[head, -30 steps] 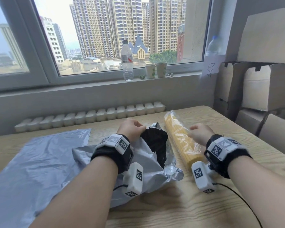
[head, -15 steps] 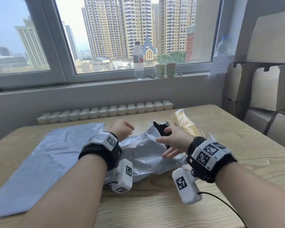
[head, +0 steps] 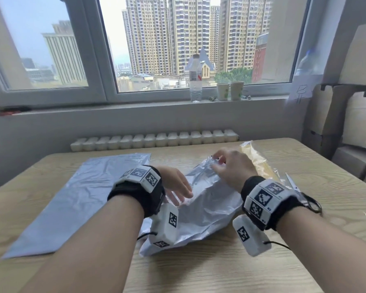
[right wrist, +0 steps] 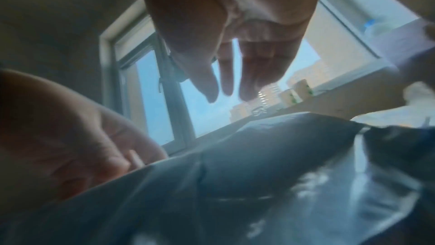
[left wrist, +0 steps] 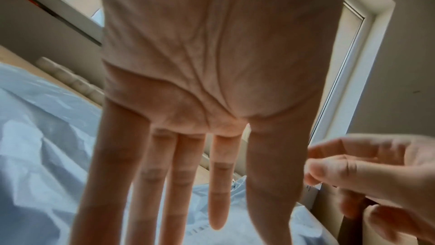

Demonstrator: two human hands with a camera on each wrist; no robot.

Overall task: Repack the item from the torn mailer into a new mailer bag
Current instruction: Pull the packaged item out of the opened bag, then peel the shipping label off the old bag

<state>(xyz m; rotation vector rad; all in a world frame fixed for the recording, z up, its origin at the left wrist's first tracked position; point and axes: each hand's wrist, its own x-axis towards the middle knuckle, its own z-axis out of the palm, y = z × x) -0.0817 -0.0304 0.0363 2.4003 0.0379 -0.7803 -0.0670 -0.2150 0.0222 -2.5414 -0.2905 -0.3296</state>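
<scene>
The crumpled grey torn mailer point(head: 207, 206) lies in the middle of the wooden table point(head: 199, 271). My left hand point(head: 177, 188) rests on its near left part with straight fingers point(left wrist: 183, 174) and holds nothing. My right hand point(head: 228, 166) reaches over the mailer's far end. Its fingers point(right wrist: 230, 74) hang loosely extended just above the plastic point(right wrist: 235, 174). A long yellow item in clear wrap point(head: 260, 163) lies on the table just right of that hand. The flat new grey mailer point(head: 78, 199) is spread out to the left.
Cardboard boxes point(head: 351, 123) are stacked at the table's right. A radiator point(head: 154, 139) runs behind the far edge. A water bottle point(head: 195, 79) and two paper cups point(head: 229, 90) stand on the windowsill. A thin pointed metal piece point(head: 292, 183) lies by my right wrist.
My right hand left the yellow item and moved left to the torn mailer's far end. My left hand uncurled from a fist and now lies flat. The mailer's dark opening no longer shows.
</scene>
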